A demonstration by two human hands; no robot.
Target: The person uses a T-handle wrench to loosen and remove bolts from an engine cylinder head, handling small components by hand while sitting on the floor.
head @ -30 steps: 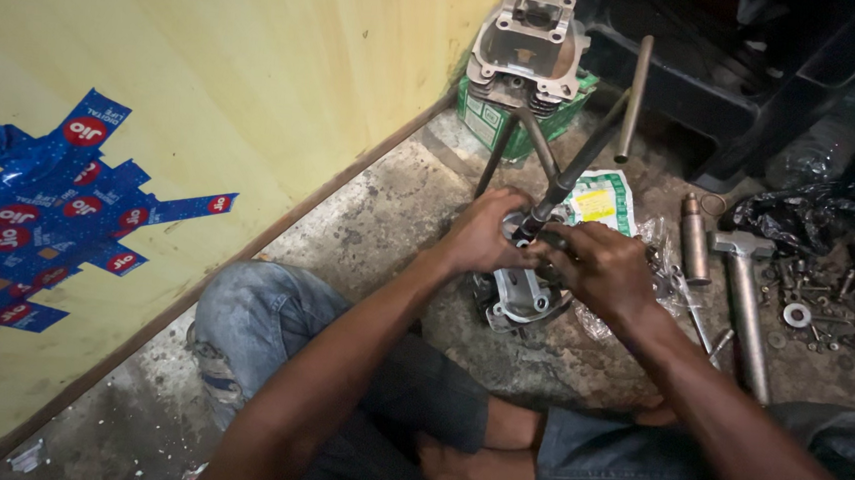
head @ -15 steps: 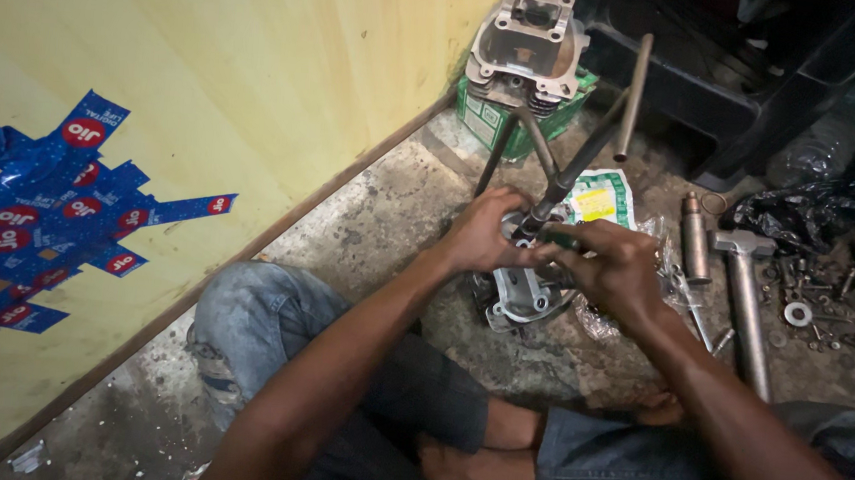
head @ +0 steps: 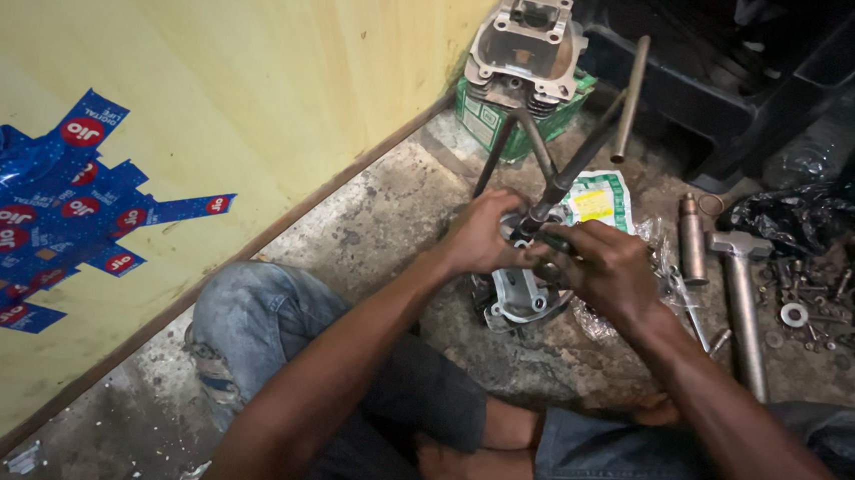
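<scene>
My left hand (head: 478, 239) and my right hand (head: 601, 267) are closed together around a grey metal engine part (head: 519, 299) that rests on the concrete floor between my knees. A dark long-handled tool (head: 572, 175) rises from between my fingers and leans away toward the wall; both hands grip around its lower end on top of the part. The spot where tool meets part is hidden by my fingers. A second dark bar (head: 494, 154) leans beside it.
A grey engine cylinder (head: 527, 41) stands on a green box by the yellow wall. A hammer (head: 739, 297), a metal cylinder (head: 691, 238), a steel rod (head: 630, 99), a printed packet (head: 601, 197), and loose washers and nuts (head: 824, 313) lie right.
My hands have shifted slightly on the engine part and tool; nothing else has visibly moved.
</scene>
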